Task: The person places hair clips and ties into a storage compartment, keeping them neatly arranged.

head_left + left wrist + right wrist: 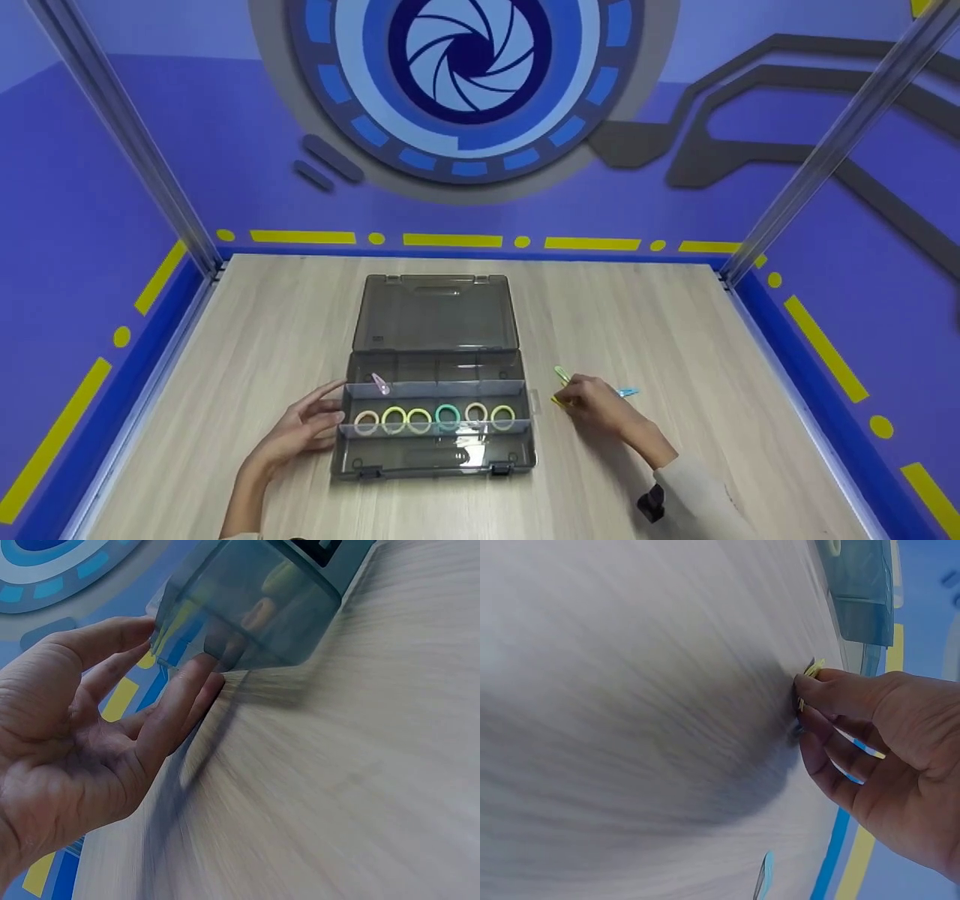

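Now, from the head view, the left hand (296,431) rests its loosely bent, spread fingers against the side of a translucent grey box (397,454), gripping nothing; the box stands just to that hand's right, its lid (439,315) folded back, away from the person; six rings, peach, yellow, green and teal, stand in a row to the right of the fingertips, among them a teal ring (448,417) in the middle; a pink clip (381,384) lies at the rear divider (465,388), a little beyond the fingertips, on which side I cannot tell; past the box, the right hand (600,405) pinches a yellow clip (556,400) low over the table (712,450); a green clip (562,373) sits just beyond its fingertips, and a blue clip (628,391) lies just to the right of its knuckles.

From the left wrist, the fingertips touch the box wall, and some show blurred through it; the palm is bare.

From the right wrist, thumb and forefinger hold the yellow clip near the tabletop, the other fingers curving below; the box corner is near, beyond the fingertips; the blue clip lies well apart from them.
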The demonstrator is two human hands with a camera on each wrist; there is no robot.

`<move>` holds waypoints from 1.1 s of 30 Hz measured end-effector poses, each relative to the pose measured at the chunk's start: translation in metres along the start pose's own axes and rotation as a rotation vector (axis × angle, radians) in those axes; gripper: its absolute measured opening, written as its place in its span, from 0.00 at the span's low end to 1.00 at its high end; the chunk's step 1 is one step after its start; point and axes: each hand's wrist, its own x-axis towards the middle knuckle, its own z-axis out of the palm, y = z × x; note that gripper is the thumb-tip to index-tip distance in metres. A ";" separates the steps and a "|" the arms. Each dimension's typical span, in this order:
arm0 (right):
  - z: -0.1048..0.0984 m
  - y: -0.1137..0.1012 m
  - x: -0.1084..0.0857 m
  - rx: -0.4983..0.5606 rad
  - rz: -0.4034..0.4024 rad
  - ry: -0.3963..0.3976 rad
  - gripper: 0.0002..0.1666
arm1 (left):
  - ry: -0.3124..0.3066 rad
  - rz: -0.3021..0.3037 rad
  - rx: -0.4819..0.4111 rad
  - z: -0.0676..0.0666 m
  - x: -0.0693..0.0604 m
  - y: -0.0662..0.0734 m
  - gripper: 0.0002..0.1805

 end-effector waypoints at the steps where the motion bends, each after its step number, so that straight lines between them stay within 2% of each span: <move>1: 0.000 -0.001 0.000 -0.006 -0.001 0.003 0.12 | 0.000 0.001 0.000 0.000 0.000 0.000 0.39; 8: 0.002 -0.009 0.000 -0.104 0.039 0.042 0.10 | -0.013 0.009 0.003 -0.001 0.000 0.001 0.39; 13: 0.003 -0.012 0.003 -0.167 0.085 0.046 0.10 | 0.012 -0.007 0.011 0.000 0.001 0.003 0.38; 19: 0.004 -0.012 0.001 -0.164 0.149 0.025 0.11 | 0.029 -0.027 0.019 0.002 0.002 0.003 0.39; 26: 0.003 -0.006 -0.002 -0.018 0.194 0.082 0.12 | 0.044 -0.047 0.017 0.002 0.001 0.002 0.39; 33: -0.002 -0.001 -0.005 0.213 0.345 0.129 0.16 | 0.033 -0.038 0.029 0.001 0.000 0.003 0.39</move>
